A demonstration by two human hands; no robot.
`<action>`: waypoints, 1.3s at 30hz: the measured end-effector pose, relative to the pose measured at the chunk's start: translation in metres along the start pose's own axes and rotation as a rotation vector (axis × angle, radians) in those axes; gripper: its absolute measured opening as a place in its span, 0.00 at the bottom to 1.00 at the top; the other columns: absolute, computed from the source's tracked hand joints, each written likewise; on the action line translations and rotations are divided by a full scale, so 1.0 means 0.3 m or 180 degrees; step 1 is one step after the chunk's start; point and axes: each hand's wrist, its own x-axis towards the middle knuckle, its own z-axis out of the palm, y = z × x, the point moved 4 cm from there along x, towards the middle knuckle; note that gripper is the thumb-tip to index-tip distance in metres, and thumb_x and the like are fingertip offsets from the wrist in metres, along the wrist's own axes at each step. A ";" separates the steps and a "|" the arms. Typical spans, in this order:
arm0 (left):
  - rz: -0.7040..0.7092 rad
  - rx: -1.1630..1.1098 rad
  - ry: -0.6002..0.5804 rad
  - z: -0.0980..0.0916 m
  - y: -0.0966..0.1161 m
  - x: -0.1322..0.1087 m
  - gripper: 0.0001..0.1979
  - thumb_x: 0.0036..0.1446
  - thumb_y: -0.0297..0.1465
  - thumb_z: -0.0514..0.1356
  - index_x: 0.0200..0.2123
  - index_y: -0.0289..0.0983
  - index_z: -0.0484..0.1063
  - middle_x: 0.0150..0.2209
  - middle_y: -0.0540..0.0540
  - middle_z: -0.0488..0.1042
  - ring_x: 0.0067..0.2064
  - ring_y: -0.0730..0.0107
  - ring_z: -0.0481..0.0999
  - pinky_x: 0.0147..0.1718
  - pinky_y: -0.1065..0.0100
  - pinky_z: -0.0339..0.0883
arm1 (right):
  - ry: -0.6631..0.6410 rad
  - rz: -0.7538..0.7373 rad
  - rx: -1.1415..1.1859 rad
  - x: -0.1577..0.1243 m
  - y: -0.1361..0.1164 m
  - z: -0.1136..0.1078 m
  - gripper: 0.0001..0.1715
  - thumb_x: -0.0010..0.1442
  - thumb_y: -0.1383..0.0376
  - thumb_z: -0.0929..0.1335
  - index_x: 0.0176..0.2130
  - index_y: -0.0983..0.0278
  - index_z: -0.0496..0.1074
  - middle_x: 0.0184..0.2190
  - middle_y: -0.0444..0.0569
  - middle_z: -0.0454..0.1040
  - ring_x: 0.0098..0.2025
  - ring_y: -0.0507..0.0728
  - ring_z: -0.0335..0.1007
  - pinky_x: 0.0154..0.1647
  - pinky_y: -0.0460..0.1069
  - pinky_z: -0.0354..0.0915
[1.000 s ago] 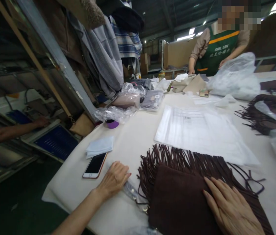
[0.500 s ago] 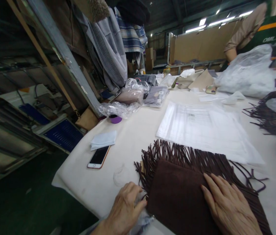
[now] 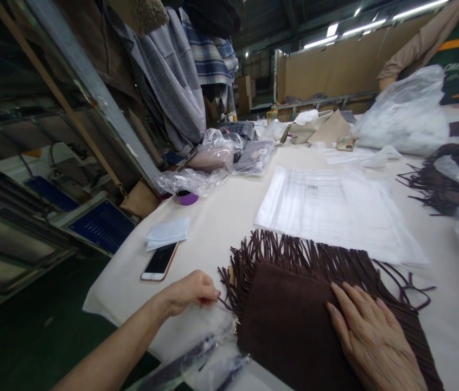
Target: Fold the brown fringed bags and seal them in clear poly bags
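Warehouse interior. A cream-covered work table (image 3: 221, 217) stands on a dark green floor (image 3: 30, 347); a slanted metal post (image 3: 101, 108) and hanging garments (image 3: 180, 76) rise at left, cardboard panels (image 3: 327, 70) line the far side, and fluorescent tubes (image 3: 365, 27) light the dark ceiling.

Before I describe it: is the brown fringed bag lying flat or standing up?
Lying flat: the brown fringed bag rests on the table under the right hand, fringe fanned out.
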 end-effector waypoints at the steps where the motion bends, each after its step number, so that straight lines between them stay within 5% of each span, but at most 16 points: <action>1: -0.0043 -0.0061 0.0160 -0.028 -0.008 0.001 0.16 0.43 0.44 0.53 0.20 0.37 0.62 0.21 0.50 0.65 0.25 0.71 0.64 0.26 0.69 0.57 | -0.0009 0.0011 0.0000 0.001 0.000 0.000 0.23 0.55 0.78 0.57 0.38 0.66 0.77 0.48 0.60 0.72 0.50 0.74 0.64 0.47 0.68 0.62; 4: -0.0072 -0.0012 0.1057 -0.069 -0.035 -0.040 0.19 0.49 0.49 0.45 0.24 0.39 0.60 0.25 0.50 0.64 0.30 0.67 0.65 0.30 0.67 0.58 | -0.0037 0.0065 -0.0006 0.003 0.002 -0.001 0.23 0.55 0.78 0.57 0.38 0.66 0.77 0.48 0.61 0.72 0.51 0.74 0.63 0.48 0.68 0.61; 7: 0.0054 0.0237 0.1383 0.010 -0.059 -0.116 0.17 0.52 0.46 0.45 0.22 0.40 0.59 0.23 0.52 0.61 0.29 0.67 0.64 0.32 0.66 0.56 | 0.0023 0.0006 0.0013 0.004 0.002 -0.005 0.24 0.54 0.78 0.56 0.37 0.66 0.77 0.47 0.61 0.73 0.51 0.74 0.64 0.47 0.68 0.62; 11: 0.0585 0.0802 0.1111 0.189 -0.068 -0.169 0.10 0.52 0.37 0.50 0.29 0.38 0.66 0.30 0.48 0.68 0.35 0.65 0.67 0.36 0.65 0.58 | 0.0055 -0.0002 0.0024 0.007 0.006 -0.007 0.24 0.54 0.77 0.56 0.37 0.65 0.77 0.46 0.59 0.74 0.50 0.73 0.65 0.46 0.67 0.62; 13: 0.0407 0.0726 0.1054 0.240 -0.079 -0.162 0.08 0.48 0.34 0.53 0.31 0.37 0.65 0.29 0.49 0.67 0.34 0.66 0.67 0.34 0.66 0.57 | 0.0041 0.0028 0.0028 0.009 0.009 -0.009 0.24 0.55 0.77 0.56 0.37 0.65 0.77 0.46 0.59 0.74 0.50 0.73 0.65 0.46 0.67 0.62; 17: -0.0447 -0.0655 0.0034 0.295 -0.097 -0.124 0.10 0.42 0.36 0.54 0.28 0.36 0.65 0.19 0.54 0.61 0.21 0.72 0.60 0.22 0.69 0.52 | 0.0197 -0.0252 -0.0111 0.013 0.009 -0.019 0.24 0.53 0.78 0.56 0.36 0.64 0.76 0.44 0.58 0.74 0.47 0.71 0.67 0.43 0.65 0.63; 22: -0.0076 -0.1460 0.0078 0.267 -0.051 -0.129 0.09 0.36 0.34 0.61 0.21 0.34 0.70 0.23 0.50 0.65 0.29 0.71 0.64 0.28 0.71 0.55 | 0.0279 -0.0470 -0.0261 0.020 0.010 -0.021 0.22 0.52 0.77 0.57 0.35 0.65 0.75 0.42 0.58 0.76 0.44 0.70 0.69 0.41 0.63 0.63; 26: -0.0311 -0.3732 -0.0967 0.324 -0.057 -0.140 0.14 0.39 0.35 0.64 0.28 0.30 0.74 0.24 0.47 0.71 0.26 0.72 0.68 0.30 0.70 0.61 | 0.0086 -0.0388 -0.0400 0.021 0.021 -0.009 0.17 0.55 0.73 0.59 0.34 0.64 0.75 0.41 0.57 0.76 0.42 0.67 0.70 0.43 0.61 0.62; 30: -0.0388 -0.4885 -0.1505 0.396 -0.051 -0.102 0.17 0.42 0.39 0.64 0.30 0.30 0.75 0.24 0.44 0.75 0.29 0.68 0.74 0.32 0.70 0.65 | -0.0017 -0.0452 -0.0439 0.020 0.027 -0.007 0.16 0.56 0.72 0.59 0.34 0.63 0.75 0.41 0.56 0.76 0.42 0.67 0.71 0.43 0.60 0.62; 34: 0.0046 -0.5264 -0.1545 0.437 0.006 -0.023 0.23 0.47 0.46 0.60 0.39 0.33 0.75 0.31 0.41 0.78 0.38 0.54 0.77 0.41 0.57 0.67 | 0.0108 -0.0581 -0.0463 0.027 0.027 -0.005 0.17 0.56 0.72 0.58 0.32 0.63 0.75 0.39 0.56 0.77 0.41 0.66 0.72 0.41 0.60 0.63; 39: 0.0600 -0.5460 -0.0829 0.400 0.067 0.088 0.25 0.47 0.41 0.62 0.47 0.34 0.71 0.39 0.42 0.78 0.46 0.52 0.75 0.51 0.52 0.62 | -0.0024 -0.0411 -0.0592 0.035 0.039 0.008 0.15 0.58 0.68 0.59 0.34 0.63 0.74 0.40 0.55 0.77 0.41 0.64 0.73 0.41 0.59 0.64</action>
